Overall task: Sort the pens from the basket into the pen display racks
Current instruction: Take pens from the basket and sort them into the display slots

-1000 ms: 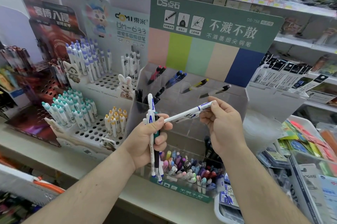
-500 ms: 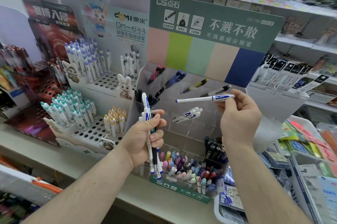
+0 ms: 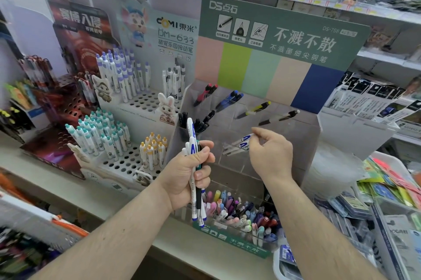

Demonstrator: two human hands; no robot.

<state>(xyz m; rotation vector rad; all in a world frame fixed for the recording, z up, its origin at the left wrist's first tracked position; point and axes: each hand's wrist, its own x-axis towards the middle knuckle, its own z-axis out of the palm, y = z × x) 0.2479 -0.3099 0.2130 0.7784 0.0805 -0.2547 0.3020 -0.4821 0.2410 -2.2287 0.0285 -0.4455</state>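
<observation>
My left hand (image 3: pixel 185 177) grips a bundle of several white pens with blue print (image 3: pixel 190 131), held upright in front of the clear acrylic display rack (image 3: pixel 296 143) with the green header. My right hand (image 3: pixel 272 154) is at a middle compartment of that rack. Its thumb and forefinger pinch the cap end of a white-and-blue pen (image 3: pixel 246 138) that lies slanted in the compartment. Another pen of the same kind (image 3: pixel 240 146) lies right beside it.
Upper compartments hold red, blue, yellow and black pens (image 3: pixel 227 97). The bottom tray is full of pastel pens (image 3: pixel 237 211). A white hole rack (image 3: pixel 136 102) and a red one (image 3: pixel 68 109) stand left. A white basket (image 3: pixel 279 266) sits at the lower right, stationery packs beside it.
My right hand took one white-and-blue pen from the bundle, swung it up and right, then brought it down into the middle compartment. My left hand stayed nearly still.
</observation>
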